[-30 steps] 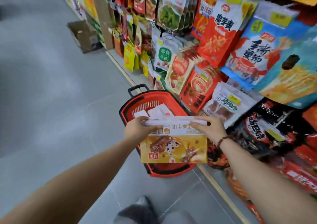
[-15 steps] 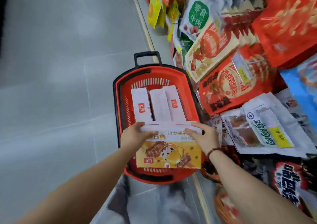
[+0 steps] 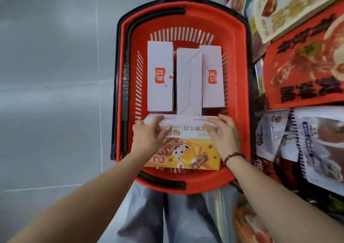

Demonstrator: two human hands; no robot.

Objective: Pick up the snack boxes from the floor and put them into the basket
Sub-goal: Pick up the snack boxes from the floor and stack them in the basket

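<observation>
A red basket [image 3: 239, 97] with black handles stands on the floor right below me. Three white snack boxes [image 3: 160, 75] stand side by side on edge in its far half. A yellow-and-white snack box [image 3: 188, 149] sits inside the near half of the basket, its printed face toward me. My left hand [image 3: 147, 136] grips the box's upper left corner and my right hand [image 3: 223, 136] grips its upper right corner, fingers curled over the top edge. A bead bracelet circles my right wrist.
Shelves packed with snack bags [image 3: 305, 71] rise along the right, close against the basket's side. Grey tiled floor [image 3: 52, 94] spreads to the left. My grey trousers [image 3: 167, 218] show below the basket's near rim.
The box has gone down from above the basket's near rim into the basket. My view has tilted down and closer, so the basket fills the frame.
</observation>
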